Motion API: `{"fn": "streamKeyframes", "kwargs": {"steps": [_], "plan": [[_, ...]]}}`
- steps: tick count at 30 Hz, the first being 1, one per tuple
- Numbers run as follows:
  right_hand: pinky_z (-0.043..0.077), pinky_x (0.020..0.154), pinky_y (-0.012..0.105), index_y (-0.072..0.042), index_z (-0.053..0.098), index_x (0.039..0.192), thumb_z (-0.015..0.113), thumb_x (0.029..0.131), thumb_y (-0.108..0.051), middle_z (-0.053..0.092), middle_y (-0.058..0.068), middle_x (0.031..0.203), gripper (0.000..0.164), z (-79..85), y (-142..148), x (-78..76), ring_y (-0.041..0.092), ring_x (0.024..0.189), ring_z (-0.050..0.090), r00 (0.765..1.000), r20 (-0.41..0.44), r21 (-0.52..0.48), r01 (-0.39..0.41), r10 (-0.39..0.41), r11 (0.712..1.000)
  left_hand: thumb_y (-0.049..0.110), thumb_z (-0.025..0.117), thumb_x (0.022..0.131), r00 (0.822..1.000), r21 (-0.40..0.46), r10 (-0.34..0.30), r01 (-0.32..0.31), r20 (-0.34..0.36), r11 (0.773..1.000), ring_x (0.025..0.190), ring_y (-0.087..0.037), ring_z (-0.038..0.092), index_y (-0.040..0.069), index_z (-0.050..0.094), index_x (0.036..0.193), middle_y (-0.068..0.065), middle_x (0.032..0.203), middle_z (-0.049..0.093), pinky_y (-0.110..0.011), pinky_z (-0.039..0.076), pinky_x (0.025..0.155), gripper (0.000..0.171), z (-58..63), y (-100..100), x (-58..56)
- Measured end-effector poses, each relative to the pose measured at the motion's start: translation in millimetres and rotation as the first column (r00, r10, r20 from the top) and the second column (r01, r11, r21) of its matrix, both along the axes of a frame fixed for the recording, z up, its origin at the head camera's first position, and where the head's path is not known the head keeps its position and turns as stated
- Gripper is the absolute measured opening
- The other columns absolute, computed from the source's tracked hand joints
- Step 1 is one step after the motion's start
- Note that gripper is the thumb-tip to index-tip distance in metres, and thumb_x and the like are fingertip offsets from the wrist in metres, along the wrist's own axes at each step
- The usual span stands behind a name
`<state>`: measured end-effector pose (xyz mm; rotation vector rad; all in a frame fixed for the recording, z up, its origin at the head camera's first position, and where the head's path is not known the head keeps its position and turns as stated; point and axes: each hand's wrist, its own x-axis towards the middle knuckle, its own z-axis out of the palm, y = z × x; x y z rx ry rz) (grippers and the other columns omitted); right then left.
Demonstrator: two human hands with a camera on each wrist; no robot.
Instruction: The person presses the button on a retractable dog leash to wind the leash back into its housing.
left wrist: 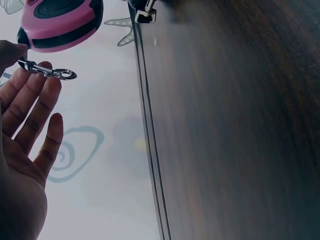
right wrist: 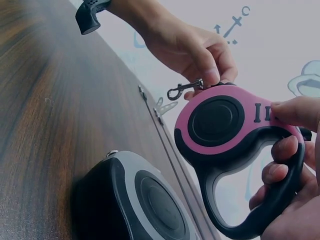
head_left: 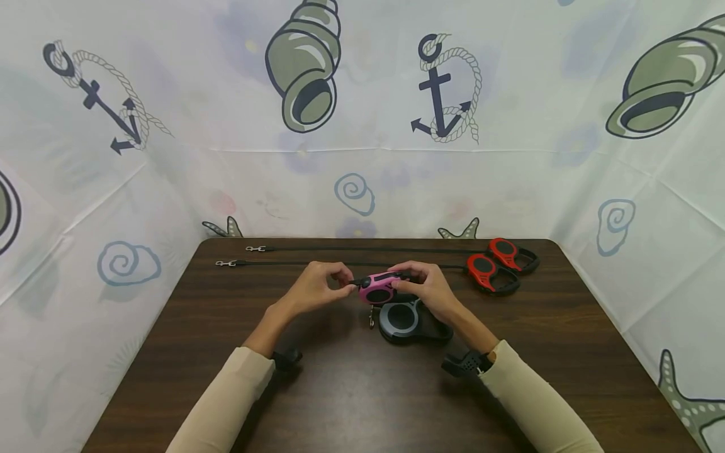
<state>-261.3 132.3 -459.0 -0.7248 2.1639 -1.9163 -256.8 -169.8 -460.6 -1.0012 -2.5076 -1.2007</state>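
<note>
- Pink retractable leash (head_left: 377, 294): held up, just beyond grey retractable leash (head_left: 399, 318).
- Right hand (head_left: 427, 288): fingers wrapped around its handle (right wrist: 275, 207).
- Left hand (head_left: 318, 287): pinching its snap hook (left wrist: 64, 74).
- Two red retractable leashes (head_left: 483, 267): beyond grey leash, rightward.

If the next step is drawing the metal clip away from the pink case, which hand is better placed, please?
Probably the left hand: it pinches the base of the metal clip, close to the pink case, while the right hand grips the black handle and could steady it.

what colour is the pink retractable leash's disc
The disc is black, clearest in the right wrist view.
</note>
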Motion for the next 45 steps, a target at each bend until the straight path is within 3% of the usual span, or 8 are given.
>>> {"fn": "streamKeyframes", "kwargs": {"steps": [5,12,16,20,24,31,39,45], "plan": [[0.055,0.079,0.032,-0.001,0.073,0.126,0.076,0.097,-0.011,0.077,0.012,0.109,0.030,-1.6,-3,1.3,0.023,0.092,0.063,1.000,-0.004,0.015,0.012,-0.012,1.000,0.008,0.085,0.088,1.000,0.017,-0.014,0.014,0.008,1.000,0.078,-0.028,0.068,0.010,0.073,0.096,0.002,0.085,0.071,-0.059,0.058,0.075,0.015,-2.3,0,1.5],[0.057,0.082,0.032,0.000,0.073,0.126,0.075,0.098,-0.010,0.076,0.017,0.111,0.030,-3.9,-8,1.9,0.023,0.093,0.064,1.000,-0.013,0.003,0.011,-0.011,1.000,0.010,0.085,0.090,0.999,0.044,-0.013,0.011,0.043,0.999,0.080,-0.013,0.067,0.010,0.075,0.100,0.002,0.089,0.074,-0.056,0.061,0.078,0.014,-7.4,-4,2.3],[0.060,0.084,0.033,0.003,0.072,0.126,0.074,0.098,-0.006,0.075,0.020,0.110,0.030,-6.6,-13,1.9,0.019,0.092,0.067,0.999,-0.025,-0.026,0.019,-0.020,0.999,0.011,0.085,0.090,0.998,0.084,-0.020,0.015,0.058,0.996,0.079,-0.012,0.069,0.009,0.077,0.103,0.000,0.090,0.076,-0.044,0.063,0.075,0.016,-9.6,-7,3.3],[0.062,0.086,0.040,0.004,0.072,0.127,0.074,0.098,-0.004,0.074,0.022,0.110,0.030,-8.1,-20,2.9,0.017,0.092,0.069,0.999,-0.026,-0.035,0.027,-0.028,0.999,0.013,0.086,0.091,0.992,0.126,0.008,-0.024,0.127,0.992,0.080,-0.014,0.073,0.008,0.078,0.105,-0.002,0.093,0.078,-0.032,0.063,0.076,0.017,-10.4,-13,5.2],[0.062,0.087,0.039,0.004,0.071,0.127,0.073,0.099,-0.004,0.073,0.023,0.112,0.030,-7.7,-27,4.2,0.019,0.093,0.068,1.000,-0.005,-0.052,0.026,-0.027,0.998,0.013,0.086,0.090,0.974,0.140,0.039,-0.071,0.224,0.988,0.087,-0.019,0.075,0.006,0.078,0.109,-0.006,0.099,0.079,-0.035,0.063,0.084,0.021,-10.5,-19,6.5],[0.054,0.073,0.035,0.003,0.073,0.126,0.073,0.099,-0.007,0.069,0.006,0.093,0.029,-8.3,-43,5.5,0.044,0.085,0.056,0.998,0.037,-0.046,0.052,-0.050,0.998,0.016,0.086,0.090,0.958,0.088,0.078,-0.106,0.276,0.990,0.092,-0.018,0.075,0.007,0.078,0.113,-0.006,0.102,0.079,-0.034,0.061,0.087,0.026,-10.7,-32,8.0],[0.049,0.071,0.035,0.004,0.071,0.128,0.072,0.100,-0.008,0.062,0.002,0.086,0.030,-4.4,-66,5.5,0.036,0.082,0.053,0.995,0.091,-0.049,0.051,-0.046,0.998,0.019,0.088,0.088,0.939,0.051,0.134,-0.158,0.316,0.986,0.094,-0.018,0.073,0.009,0.078,0.117,-0.004,0.102,0.078,-0.025,0.058,0.086,0.032,-15.8,-51,9.4],[0.048,0.071,0.035,0.005,0.072,0.127,0.072,0.101,-0.008,0.062,0.002,0.087,0.029,-6.4,-80,4.2,0.035,0.081,0.054,0.987,0.153,-0.050,0.056,-0.048,0.997,0.021,0.088,0.089,0.924,0.016,0.134,-0.150,0.358,0.989,0.095,-0.020,0.071,0.009,0.077,0.119,-0.005,0.103,0.076,-0.026,0.058,0.087,0.035,-19.0,-66,8.5]]}}
